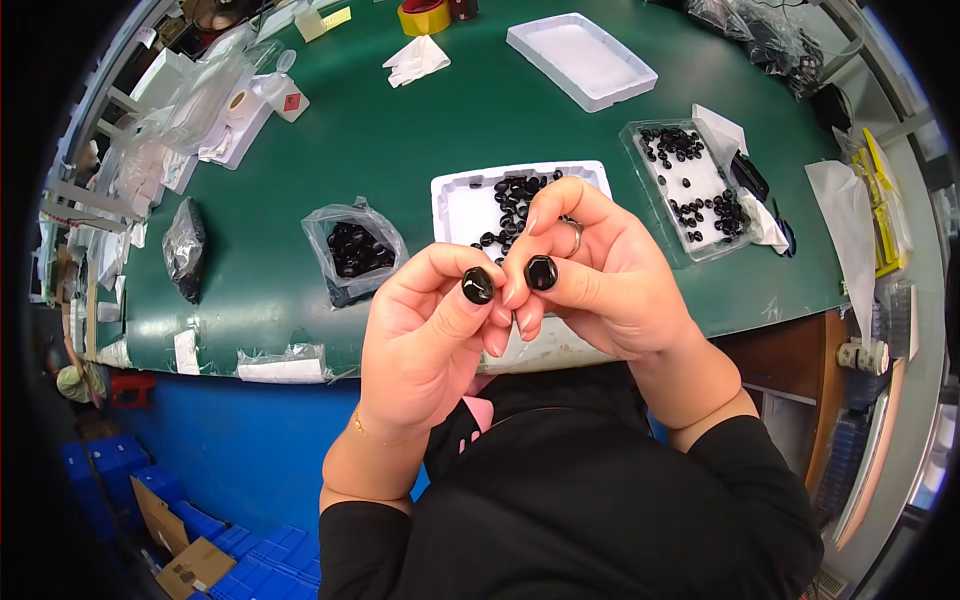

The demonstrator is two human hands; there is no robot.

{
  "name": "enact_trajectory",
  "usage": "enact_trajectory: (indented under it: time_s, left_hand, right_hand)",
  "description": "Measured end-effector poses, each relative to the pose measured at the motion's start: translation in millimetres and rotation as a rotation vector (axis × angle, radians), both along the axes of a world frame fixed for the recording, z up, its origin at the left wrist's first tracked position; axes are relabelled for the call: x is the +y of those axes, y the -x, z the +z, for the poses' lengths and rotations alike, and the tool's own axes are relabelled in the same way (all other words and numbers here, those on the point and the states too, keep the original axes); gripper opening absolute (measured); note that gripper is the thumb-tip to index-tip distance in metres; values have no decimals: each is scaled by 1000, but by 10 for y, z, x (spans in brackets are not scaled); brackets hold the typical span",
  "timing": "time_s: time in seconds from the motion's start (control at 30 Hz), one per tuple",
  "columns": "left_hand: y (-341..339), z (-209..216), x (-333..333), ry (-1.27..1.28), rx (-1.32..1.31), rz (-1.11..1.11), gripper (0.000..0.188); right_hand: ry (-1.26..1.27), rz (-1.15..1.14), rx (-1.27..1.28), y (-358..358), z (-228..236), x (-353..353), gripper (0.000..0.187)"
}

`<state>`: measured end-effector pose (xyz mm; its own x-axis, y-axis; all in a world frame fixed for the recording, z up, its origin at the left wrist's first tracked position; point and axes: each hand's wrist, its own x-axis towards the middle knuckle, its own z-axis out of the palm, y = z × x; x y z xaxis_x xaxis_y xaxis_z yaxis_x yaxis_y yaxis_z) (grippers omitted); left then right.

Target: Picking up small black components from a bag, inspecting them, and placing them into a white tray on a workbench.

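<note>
Both of my hands are raised in the middle, fingertips almost meeting over the front edge of the green table (pixel 260 210). A glossy black oval piece (pixel 478 286) lies at the tip of my left thumb, pinched by my left hand (pixel 425 325). My right hand (pixel 610 285) pinches a similar black oval piece (pixel 541 272) at its thumb tip. Right behind the hands sits a white tray (pixel 452 210), partly hidden by them, with several loose black pieces (pixel 515 195) in it. The undersides of the two held pieces are hidden.
To the left stand an open clear bag (pixel 350 245) of black pieces and another filled plastic bag (pixel 185 250). A clear tray (pixel 672 180) with more pieces lies at the right. Farther back are a white tray (pixel 583 62), a white glove (pixel 416 62) and yellow tape (pixel 425 18).
</note>
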<state>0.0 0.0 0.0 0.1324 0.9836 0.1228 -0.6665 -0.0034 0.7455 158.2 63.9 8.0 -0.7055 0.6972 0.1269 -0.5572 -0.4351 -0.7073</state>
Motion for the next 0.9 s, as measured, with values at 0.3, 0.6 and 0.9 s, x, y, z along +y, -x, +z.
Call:
enact_trajectory:
  time_s: [0.3,0.6,0.9]
  left_hand:
    - [-14,35,18,14,-111,-53,14]
    - [81,65,36,44,-112,-31,14]
    - [85,15,18,-25,-29,118,13]
  right_hand:
    - [96,60,64,29,5,22,24]
    - [106,116,56,117,45,92,17]
    - [78,142,37,225,-20,157,15]
